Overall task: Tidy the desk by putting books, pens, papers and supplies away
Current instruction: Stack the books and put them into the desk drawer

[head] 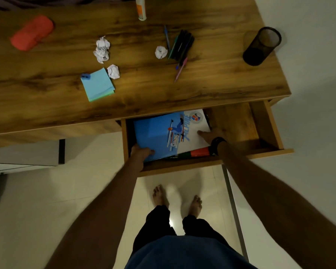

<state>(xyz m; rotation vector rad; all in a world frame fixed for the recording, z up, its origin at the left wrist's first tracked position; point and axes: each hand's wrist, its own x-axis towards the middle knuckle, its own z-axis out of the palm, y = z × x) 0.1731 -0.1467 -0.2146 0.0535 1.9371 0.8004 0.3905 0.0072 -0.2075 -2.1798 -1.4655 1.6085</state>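
- Nearest me, both forearms reach down into the open drawer (260, 131), and my left hand (142, 152) grips the near left corner of the blue book (157, 134), thumb on the cover; the fingers go under the edge and I cannot see them.
- My right hand (209, 135) lies on the white right part of the same cover with the fingers stretched flat, pressing it; a dark band (217, 141) circles that wrist.
- The book lies flat inside the drawer, between my hands; its far edge runs under the desk top and is hidden.
- Just below my right wrist an orange and green thing (194, 153) pokes out from under the book; I cannot make out what it is.
- Beyond my hands on the desk (211, 88): a blue sticky-note pad (98, 85) ahead of my left hand, crumpled paper balls (102, 49) behind it.
- Ahead of my right hand lies a loose bunch of pens (180, 46), with a black mesh pen cup (261, 46) well off to its right.
- Far left sits a red pouch (32, 32), blurred; a white tube (141, 8) is cut off at the top edge.
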